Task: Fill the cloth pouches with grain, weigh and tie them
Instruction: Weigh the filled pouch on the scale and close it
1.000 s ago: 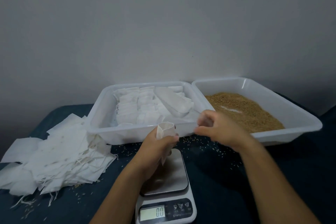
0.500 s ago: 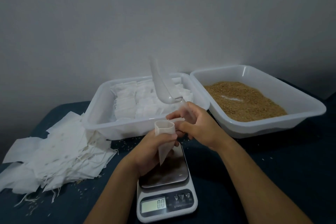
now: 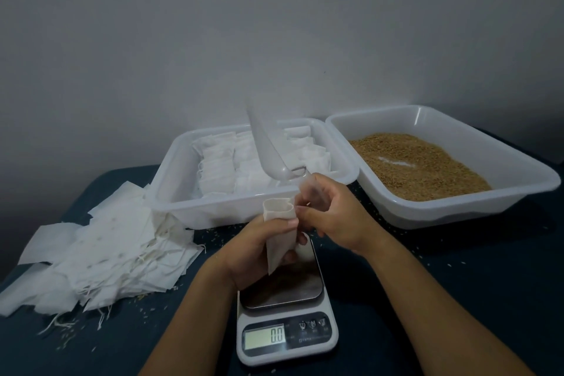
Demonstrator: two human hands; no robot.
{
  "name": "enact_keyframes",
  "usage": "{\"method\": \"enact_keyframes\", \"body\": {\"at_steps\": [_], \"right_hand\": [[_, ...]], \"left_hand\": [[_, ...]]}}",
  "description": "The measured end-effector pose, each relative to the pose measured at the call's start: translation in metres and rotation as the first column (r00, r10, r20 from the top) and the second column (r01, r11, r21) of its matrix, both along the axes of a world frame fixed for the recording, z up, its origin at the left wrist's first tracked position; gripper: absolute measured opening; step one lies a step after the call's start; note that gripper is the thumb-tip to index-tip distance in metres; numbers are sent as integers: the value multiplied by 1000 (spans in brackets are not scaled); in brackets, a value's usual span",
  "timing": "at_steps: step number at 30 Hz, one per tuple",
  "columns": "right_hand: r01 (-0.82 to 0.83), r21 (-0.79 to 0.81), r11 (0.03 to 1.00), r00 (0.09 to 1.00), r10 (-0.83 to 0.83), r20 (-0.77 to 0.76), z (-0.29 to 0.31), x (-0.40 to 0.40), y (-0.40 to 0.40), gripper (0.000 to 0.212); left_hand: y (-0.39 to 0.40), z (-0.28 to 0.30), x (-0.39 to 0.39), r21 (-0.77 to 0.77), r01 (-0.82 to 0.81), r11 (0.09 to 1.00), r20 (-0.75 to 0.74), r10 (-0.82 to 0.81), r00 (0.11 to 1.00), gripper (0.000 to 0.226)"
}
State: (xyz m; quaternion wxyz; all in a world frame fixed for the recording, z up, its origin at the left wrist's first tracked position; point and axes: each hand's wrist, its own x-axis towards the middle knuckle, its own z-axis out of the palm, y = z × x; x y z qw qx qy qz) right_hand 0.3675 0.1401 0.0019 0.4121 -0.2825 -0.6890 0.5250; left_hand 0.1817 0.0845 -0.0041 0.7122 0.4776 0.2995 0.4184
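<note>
My left hand grips a small white cloth pouch upright, its mouth held open, just above the steel plate of the kitchen scale. The display reads 0.0. My right hand is right beside the pouch's mouth and holds one end of a white plastic scoop; the scoop's long part sticks up and back over the pouch tray. Brown grain lies in a white tray at the right.
A second white tray behind my hands holds rows of filled-looking white pouches. A loose heap of flat cloth pouches with strings lies at the left on the dark blue cloth. Stray grains are scattered around the scale. A grey wall stands close behind.
My right hand lifted the scoop out of the pouch tray and brought it next to the pouch's mouth. My left hand kept the pouch over the scale.
</note>
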Motion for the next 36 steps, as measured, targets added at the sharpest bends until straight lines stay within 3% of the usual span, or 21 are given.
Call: {"method": "enact_keyframes", "body": {"at_steps": [4, 7, 11, 15, 19, 21, 25, 28, 30, 32, 34, 36], "right_hand": [[166, 62, 984, 985, -164, -46, -1, -4, 1, 19], [211, 91, 973, 977, -207, -54, -3, -6, 2, 20], [219, 105, 970, 975, -215, -49, -6, -8, 2, 23], [270, 140, 953, 963, -270, -15, -11, -10, 1, 24], [284, 147, 948, 958, -288, 8, -15, -10, 0, 23], [284, 143, 948, 957, -290, 18, -17, -10, -2, 24], [218, 85, 972, 975, -221, 32, -16, -10, -8, 21], [160, 10, 987, 980, -160, 117, -19, -9, -10, 21], [174, 55, 983, 950, -182, 253, -24, -8, -8, 22], [183, 156, 971, 904, -229, 360, -28, -7, -6, 23], [181, 219, 959, 879, -258, 401, -31, -7, -3, 26], [189, 235, 954, 876, -271, 398, -31, -7, -2, 30]], "left_hand": [[4, -5, -9, 62, -139, 988, -39, 142, 989, 54], [3, -10, -15, 160, -279, 947, -81, 294, 952, 42], [2, -17, -22, 393, -402, 827, -250, 516, 819, 24], [2, -21, -28, 529, -436, 728, -270, 631, 727, 11], [-1, -23, -35, 620, -407, 671, -294, 679, 673, 14], [-2, -25, -38, 607, -400, 687, -297, 663, 688, 13], [-6, -20, -42, 433, -380, 817, -301, 529, 794, 28], [-10, -20, -47, 357, -309, 882, -396, 442, 805, 34], [-11, -21, -49, 375, -274, 886, -507, 444, 739, 36], [-13, -22, -50, 455, -227, 861, -623, 490, 609, 35], [-13, -24, -50, 547, -162, 821, -683, 550, 481, 34], [-11, -25, -51, 582, -156, 798, -686, 585, 433, 35]]}}
